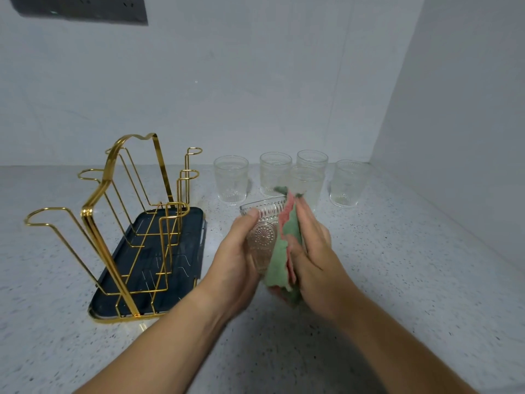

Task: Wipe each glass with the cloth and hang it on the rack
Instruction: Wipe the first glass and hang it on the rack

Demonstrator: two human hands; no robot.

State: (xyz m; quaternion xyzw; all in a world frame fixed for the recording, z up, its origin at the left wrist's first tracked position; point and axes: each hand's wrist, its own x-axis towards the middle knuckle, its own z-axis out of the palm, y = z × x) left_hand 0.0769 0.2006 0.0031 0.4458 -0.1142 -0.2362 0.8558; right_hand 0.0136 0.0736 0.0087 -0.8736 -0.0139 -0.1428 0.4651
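Left hand (235, 260) grips the patterned glass (262, 240), right hand (315, 251) clasps cloth (279, 265) against it.

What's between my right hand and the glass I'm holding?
The green and pink cloth lies between your right hand and the glass, which your left hand holds. The head view shows it.
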